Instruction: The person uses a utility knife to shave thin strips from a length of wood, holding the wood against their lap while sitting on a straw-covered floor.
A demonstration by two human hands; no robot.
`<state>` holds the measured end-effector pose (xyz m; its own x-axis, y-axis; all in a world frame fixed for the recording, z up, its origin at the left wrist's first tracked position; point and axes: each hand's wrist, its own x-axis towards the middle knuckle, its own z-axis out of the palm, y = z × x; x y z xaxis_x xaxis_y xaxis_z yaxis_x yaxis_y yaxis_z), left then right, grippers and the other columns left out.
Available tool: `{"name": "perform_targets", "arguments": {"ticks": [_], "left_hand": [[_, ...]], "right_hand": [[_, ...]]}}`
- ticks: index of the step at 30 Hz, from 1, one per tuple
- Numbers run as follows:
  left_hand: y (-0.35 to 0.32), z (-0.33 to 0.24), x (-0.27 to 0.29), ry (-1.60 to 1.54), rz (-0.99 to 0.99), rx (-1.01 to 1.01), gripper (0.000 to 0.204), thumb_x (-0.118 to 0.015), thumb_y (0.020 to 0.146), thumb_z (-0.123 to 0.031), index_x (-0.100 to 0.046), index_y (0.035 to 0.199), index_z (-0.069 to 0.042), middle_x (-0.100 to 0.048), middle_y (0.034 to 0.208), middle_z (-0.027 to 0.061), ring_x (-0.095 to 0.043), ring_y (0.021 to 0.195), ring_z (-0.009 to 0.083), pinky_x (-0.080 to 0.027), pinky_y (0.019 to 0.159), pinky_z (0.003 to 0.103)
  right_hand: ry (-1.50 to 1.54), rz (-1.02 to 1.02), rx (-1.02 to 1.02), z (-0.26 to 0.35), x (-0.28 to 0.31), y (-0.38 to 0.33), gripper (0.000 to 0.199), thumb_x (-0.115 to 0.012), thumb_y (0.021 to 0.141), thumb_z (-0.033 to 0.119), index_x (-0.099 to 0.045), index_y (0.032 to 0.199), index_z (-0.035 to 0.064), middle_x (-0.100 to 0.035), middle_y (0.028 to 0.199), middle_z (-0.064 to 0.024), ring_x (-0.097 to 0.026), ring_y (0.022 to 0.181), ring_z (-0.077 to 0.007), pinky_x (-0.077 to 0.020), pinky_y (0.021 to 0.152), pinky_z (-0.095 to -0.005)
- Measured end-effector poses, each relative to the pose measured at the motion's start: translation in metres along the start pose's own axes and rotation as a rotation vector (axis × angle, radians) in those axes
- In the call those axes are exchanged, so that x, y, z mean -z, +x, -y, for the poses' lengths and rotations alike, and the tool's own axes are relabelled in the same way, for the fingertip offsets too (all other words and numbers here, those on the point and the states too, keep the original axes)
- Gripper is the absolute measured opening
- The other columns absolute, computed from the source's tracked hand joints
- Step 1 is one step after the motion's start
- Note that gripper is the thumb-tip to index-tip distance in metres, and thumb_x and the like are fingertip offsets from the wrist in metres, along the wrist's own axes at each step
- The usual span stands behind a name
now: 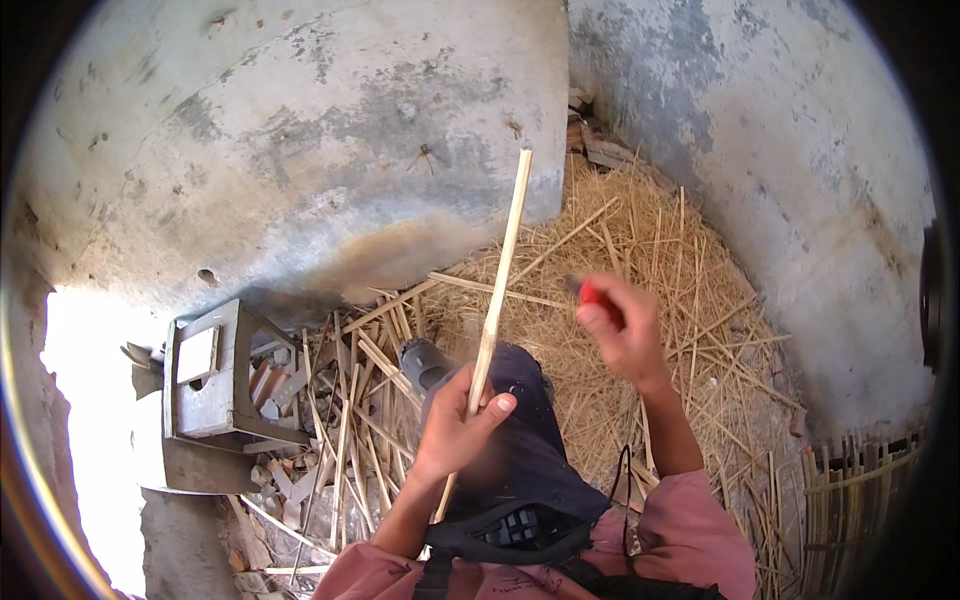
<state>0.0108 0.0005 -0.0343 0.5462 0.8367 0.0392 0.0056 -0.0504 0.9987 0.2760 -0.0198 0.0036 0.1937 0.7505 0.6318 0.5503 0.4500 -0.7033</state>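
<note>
Wooden stool left, beside wall; straw pile right; split strips between stool and knee.

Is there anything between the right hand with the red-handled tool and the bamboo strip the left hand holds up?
Nothing visible. The right hand grips the red-handled tool beside the long pale bamboo strip, with only open air between. The left hand grips the strip lower down.
</note>
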Motion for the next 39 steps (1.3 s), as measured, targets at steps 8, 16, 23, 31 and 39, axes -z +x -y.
{"name": "perform_targets", "arguments": {"ticks": [8, 16, 23, 31, 39], "left_hand": [[0.007, -0.021, -0.010, -0.053, 0.049, -0.049, 0.032, -0.084, 0.093, -0.014, -0.063, 0.116, -0.005, -0.049, 0.085, -0.0075, -0.041, 0.074, 0.0029, -0.036, 0.064, 0.021], [0.009, -0.025, -0.016, -0.020, 0.049, -0.137, 0.027, -0.083, 0.094, -0.013, -0.068, 0.112, -0.002, -0.057, 0.090, -0.0037, -0.050, 0.078, 0.0059, -0.043, 0.068, 0.024], [0.009, -0.013, -0.015, 0.189, 0.019, -0.232, 0.025, -0.078, 0.098, -0.019, -0.066, 0.111, -0.002, -0.061, 0.084, 0.0026, -0.052, 0.070, 0.0074, -0.044, 0.061, 0.028], [0.005, -0.022, -0.021, 0.294, -0.066, -0.164, 0.027, -0.076, 0.100, -0.022, -0.064, 0.110, -0.001, -0.060, 0.070, 0.0047, -0.051, 0.062, 0.0092, -0.043, 0.057, 0.030], [0.005, -0.017, -0.026, 0.317, -0.150, -0.190, 0.030, -0.075, 0.102, -0.026, -0.065, 0.110, 0.001, -0.055, 0.064, 0.0034, -0.045, 0.059, 0.0086, -0.041, 0.054, 0.030]], "right_hand": [[-0.066, 0.251, 0.325, 0.009, -0.036, -0.028, 0.034, -0.082, 0.088, 0.037, -0.073, 0.106, 0.0095, -0.069, 0.082, -0.0055, -0.069, 0.063, -0.0267, -0.0525, 0.055, -0.0367], [-0.082, 0.256, 0.337, 0.017, -0.044, -0.028, 0.029, -0.083, 0.082, 0.025, -0.072, 0.100, 0.0058, -0.069, 0.077, -0.0074, -0.067, 0.059, -0.0274, -0.0504, 0.052, -0.0376], [-0.163, 0.279, 0.326, 0.021, -0.043, -0.028, 0.029, -0.079, 0.090, 0.034, -0.072, 0.103, 0.0096, -0.067, 0.078, -0.0048, -0.068, 0.062, -0.0259, -0.0517, 0.053, -0.0382], [-0.260, 0.195, 0.286, 0.029, -0.045, -0.034, 0.028, -0.078, 0.091, 0.034, -0.072, 0.105, 0.0105, -0.066, 0.077, -0.0045, -0.069, 0.063, -0.0244, -0.0512, 0.054, -0.0375], [-0.317, 0.109, 0.249, 0.036, -0.049, -0.036, 0.027, -0.078, 0.090, 0.031, -0.072, 0.105, 0.0098, -0.065, 0.076, -0.0042, -0.068, 0.062, -0.0232, -0.0504, 0.053, -0.0369]]}}
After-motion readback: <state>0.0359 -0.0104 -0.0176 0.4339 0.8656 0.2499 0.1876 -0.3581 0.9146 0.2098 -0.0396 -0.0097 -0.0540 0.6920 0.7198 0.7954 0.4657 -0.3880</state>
